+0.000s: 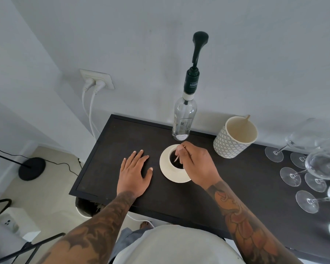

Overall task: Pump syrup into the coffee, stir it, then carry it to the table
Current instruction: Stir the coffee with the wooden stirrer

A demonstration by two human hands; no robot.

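Observation:
A cream coffee cup (170, 164) holding dark coffee stands on a cream saucer (165, 173) in the middle of a dark counter (111, 149). My right hand (196, 162) is over the cup, pinching a thin wooden stir stick (176, 158) whose tip dips into the coffee. My left hand (134, 171) lies flat on the counter just left of the saucer, fingers spread, holding nothing. A clear glass syrup bottle (184, 119) with a tall dark pump (197, 46) stands right behind the cup, against the wall.
A patterned cream holder (234, 138) with one wooden stick stands to the right of the bottle. Several empty wine glasses (312, 168) crowd the counter's right end. A wall socket with two white plugs (96, 80) is at the left; a lamp base (31, 168) sits on the floor.

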